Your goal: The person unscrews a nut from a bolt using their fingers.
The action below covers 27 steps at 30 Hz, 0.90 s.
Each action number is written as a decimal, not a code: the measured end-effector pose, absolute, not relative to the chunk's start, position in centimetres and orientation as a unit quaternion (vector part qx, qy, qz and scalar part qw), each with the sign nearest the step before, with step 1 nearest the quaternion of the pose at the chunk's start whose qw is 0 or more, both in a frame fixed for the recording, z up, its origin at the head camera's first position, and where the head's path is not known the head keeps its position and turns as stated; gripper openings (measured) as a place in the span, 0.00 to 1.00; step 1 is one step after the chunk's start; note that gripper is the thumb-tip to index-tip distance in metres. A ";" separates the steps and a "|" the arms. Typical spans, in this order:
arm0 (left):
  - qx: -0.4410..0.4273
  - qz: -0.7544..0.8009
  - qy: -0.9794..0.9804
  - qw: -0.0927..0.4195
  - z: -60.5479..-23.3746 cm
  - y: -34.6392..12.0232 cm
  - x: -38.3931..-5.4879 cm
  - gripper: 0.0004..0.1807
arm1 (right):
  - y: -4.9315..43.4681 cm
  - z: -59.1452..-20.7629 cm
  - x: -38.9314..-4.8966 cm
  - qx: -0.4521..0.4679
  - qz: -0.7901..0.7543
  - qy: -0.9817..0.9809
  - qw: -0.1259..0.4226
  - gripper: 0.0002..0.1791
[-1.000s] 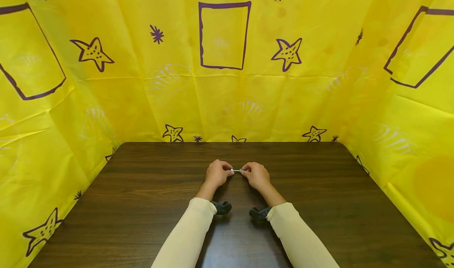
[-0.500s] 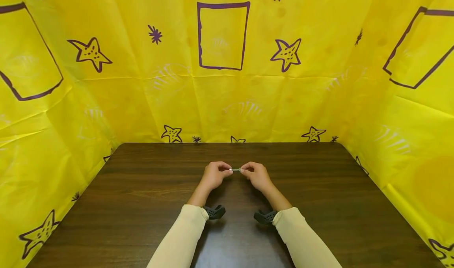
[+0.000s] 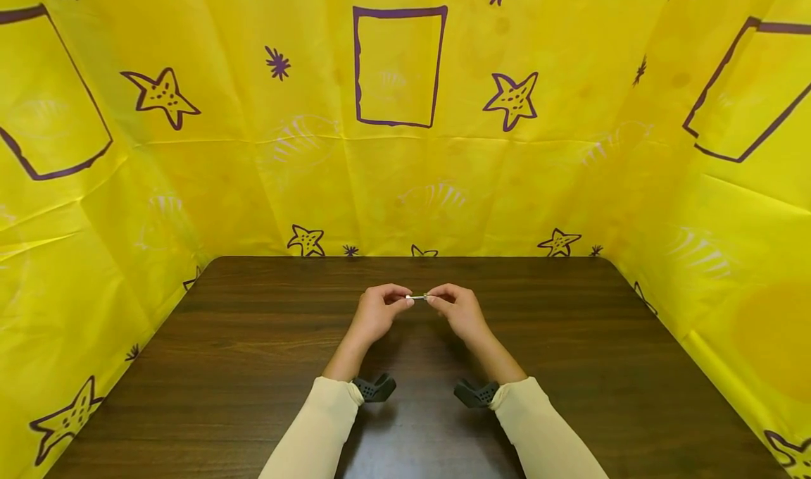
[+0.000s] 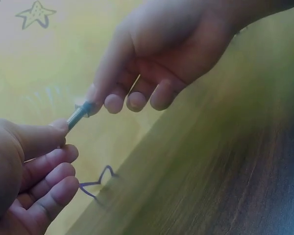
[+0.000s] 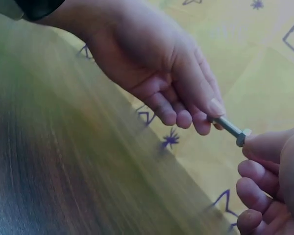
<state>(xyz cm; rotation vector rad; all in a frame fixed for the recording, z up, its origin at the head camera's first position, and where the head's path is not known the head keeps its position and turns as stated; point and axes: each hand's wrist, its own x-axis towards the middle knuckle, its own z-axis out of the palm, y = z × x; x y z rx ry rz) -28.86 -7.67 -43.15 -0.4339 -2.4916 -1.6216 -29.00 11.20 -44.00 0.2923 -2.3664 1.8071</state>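
Note:
A small metal bolt (image 3: 417, 297) is held level between both hands, above the far half of the table. My left hand (image 3: 374, 315) pinches one end of it between thumb and fingertips, which hide that end. At the other end sits a hex nut (image 5: 242, 137) on the bolt's thread, pinched by the thumb and forefinger of my right hand (image 3: 465, 315). In the left wrist view the threaded shank (image 4: 77, 116) shows between the two pinches. The remaining fingers of both hands are loosely curled beneath.
The dark wood-grain table (image 3: 253, 366) spreads below the hands. Yellow cloth (image 3: 399, 176) printed with purple starfish and frames rises behind it and along both sides. A dark strap device is on the left wrist (image 3: 375, 389), and a similar device (image 3: 476, 393) on the right.
Both wrists have moved apart and a little nearer, so the forearms angle outward more. The bolt has shifted slightly left and stays pinched by both hands.

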 end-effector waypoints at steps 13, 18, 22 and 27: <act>-0.160 -0.530 -0.831 0.063 -42.6 -7.8 -28.2 0.07 | 11.0 -40.9 -26.6 0.116 0.592 -0.795 0.065 0.04; -0.158 -0.534 -0.829 0.058 -42.5 -8.1 -28.1 0.05 | 11.1 -40.2 -26.5 0.137 0.572 -0.807 0.059 0.05; -0.165 -0.530 -0.829 0.063 -42.7 -8.3 -28.1 0.05 | 11.5 -42.0 -27.8 0.148 0.584 -0.796 0.056 0.05; -0.173 -0.514 -0.837 0.073 -43.2 -8.4 -28.0 0.05 | 11.7 -43.6 -28.4 0.121 0.614 -0.779 0.045 0.10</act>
